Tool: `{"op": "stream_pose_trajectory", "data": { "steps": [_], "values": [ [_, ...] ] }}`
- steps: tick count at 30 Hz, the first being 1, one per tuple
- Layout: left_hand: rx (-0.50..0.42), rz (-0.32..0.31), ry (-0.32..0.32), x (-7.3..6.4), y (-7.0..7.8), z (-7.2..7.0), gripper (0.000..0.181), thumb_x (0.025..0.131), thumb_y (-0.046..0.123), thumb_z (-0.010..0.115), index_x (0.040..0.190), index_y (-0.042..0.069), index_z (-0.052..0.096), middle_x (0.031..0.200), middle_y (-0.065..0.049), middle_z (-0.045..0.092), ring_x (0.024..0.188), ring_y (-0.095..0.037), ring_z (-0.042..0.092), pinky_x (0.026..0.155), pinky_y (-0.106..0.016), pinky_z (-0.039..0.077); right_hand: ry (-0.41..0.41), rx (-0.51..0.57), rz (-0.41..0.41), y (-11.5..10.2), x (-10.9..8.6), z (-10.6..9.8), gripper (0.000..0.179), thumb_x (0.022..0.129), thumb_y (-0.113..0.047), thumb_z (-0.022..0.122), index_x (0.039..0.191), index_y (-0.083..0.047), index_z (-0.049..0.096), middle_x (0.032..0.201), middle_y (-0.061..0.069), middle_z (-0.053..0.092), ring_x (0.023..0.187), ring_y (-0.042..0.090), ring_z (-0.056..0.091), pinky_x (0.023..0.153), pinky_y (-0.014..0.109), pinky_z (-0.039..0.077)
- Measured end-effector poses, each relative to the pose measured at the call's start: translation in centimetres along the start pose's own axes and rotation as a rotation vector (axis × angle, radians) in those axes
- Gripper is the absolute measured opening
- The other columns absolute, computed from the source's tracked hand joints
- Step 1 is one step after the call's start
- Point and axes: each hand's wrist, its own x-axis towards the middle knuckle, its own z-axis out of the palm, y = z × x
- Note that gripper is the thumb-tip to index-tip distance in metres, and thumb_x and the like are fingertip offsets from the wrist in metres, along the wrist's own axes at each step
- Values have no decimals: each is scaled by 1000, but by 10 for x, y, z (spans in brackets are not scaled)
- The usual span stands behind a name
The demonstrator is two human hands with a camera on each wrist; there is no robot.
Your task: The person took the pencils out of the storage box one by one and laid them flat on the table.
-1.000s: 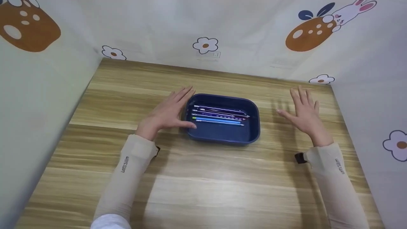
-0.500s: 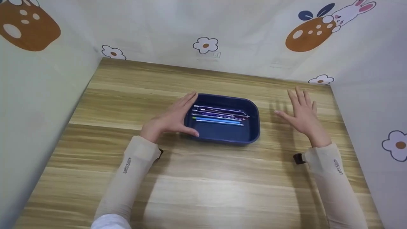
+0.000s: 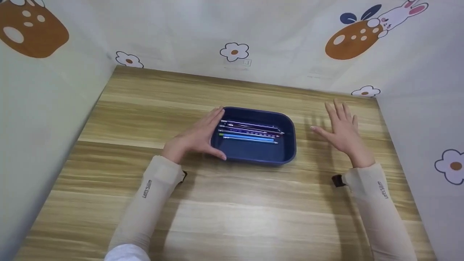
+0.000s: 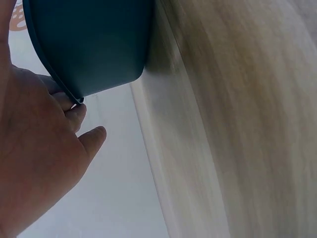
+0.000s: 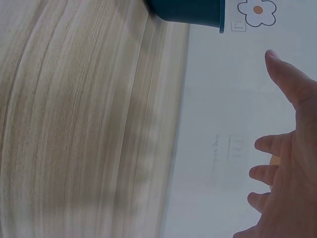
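Note:
A dark blue, rounded plastic box (image 3: 250,151) stands on the table in the head view, with several purple and blue pencils (image 3: 250,132) lying side by side inside it. My left hand (image 3: 199,137) grips the box's left end, thumb at the near corner and fingers at the far one. In the left wrist view, fingertips of the left hand (image 4: 39,134) reach round the rim of the box (image 4: 94,44). Fingers spread, my right hand (image 3: 342,130) is held apart from the box, to its right. Nothing is in the right hand (image 5: 287,153) in the right wrist view.
The wood-grain table (image 3: 224,203) is enclosed at the back and sides by a pale curtain (image 3: 174,32) printed with flowers, a rabbit and orange fruit shapes. Dark wrist cameras (image 3: 339,180) stick out from the cuffs of both beige sleeves (image 3: 134,210).
My left hand has moved right onto the box's left end, its thumb shifting toward the near corner. The right hand has drifted slightly left. The box and pencils have stayed put.

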Motion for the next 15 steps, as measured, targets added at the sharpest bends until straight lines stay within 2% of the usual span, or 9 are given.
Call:
{"op": "stream_pose_trajectory", "data": {
  "steps": [9, 15],
  "values": [
    [23, -19, 5, 1, 4, 2, 142, 64, 65, 84, 160, 7, -4, 168, -10, -8, 157, -25, -6, 130, -43, 4, 10, 18, -7, -2, 1, 0, 95, 92, -60, 59, 160, -12, 15, 167, 21, 3, 153, 46, -6, 114, 79, -7],
    [42, -40, -11, 0, 2, 1, 140, 67, 72, 78, 160, 9, -4, 169, -9, -7, 157, -24, -6, 130, -44, 5, -1, 23, -11, -6, 2, 0, 95, 92, -60, 59, 161, -12, 14, 167, 20, 1, 153, 46, -7, 114, 79, -6]
  ]
}}
